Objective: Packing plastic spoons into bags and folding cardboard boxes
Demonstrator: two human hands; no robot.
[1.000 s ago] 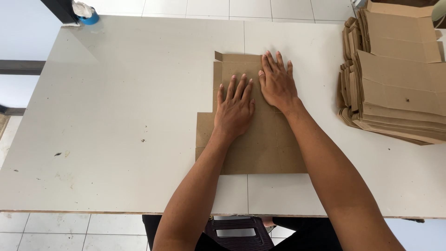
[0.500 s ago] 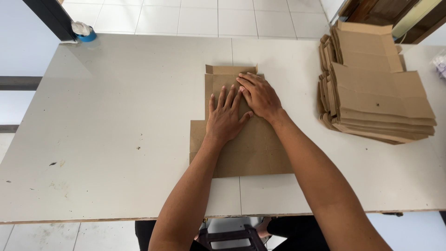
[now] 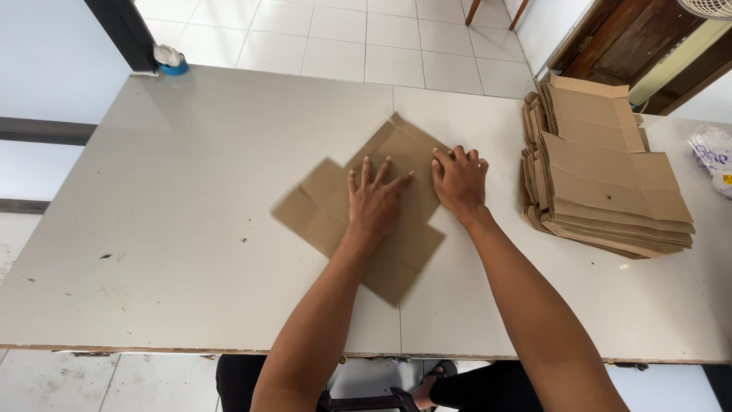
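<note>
A flat brown cardboard box blank (image 3: 328,210) lies turned at an angle on the white table (image 3: 191,175). My left hand (image 3: 375,198) presses flat on its middle with the fingers spread. My right hand (image 3: 460,180) rests at the blank's right edge, fingers curled over the cardboard and palm down on it. The lower left part of the blank looks blurred.
A stack of folded brown cardboard blanks (image 3: 602,168) sits at the table's right side. A blue tape roll with a white rag (image 3: 171,61) is at the far left corner. A plastic bag (image 3: 713,156) lies at the right edge. Tiled floor lies beyond.
The cardboard blank has turned from lying square to the table to lying diagonally. Both hands stayed on it and shifted with it; the view has tilted up.
</note>
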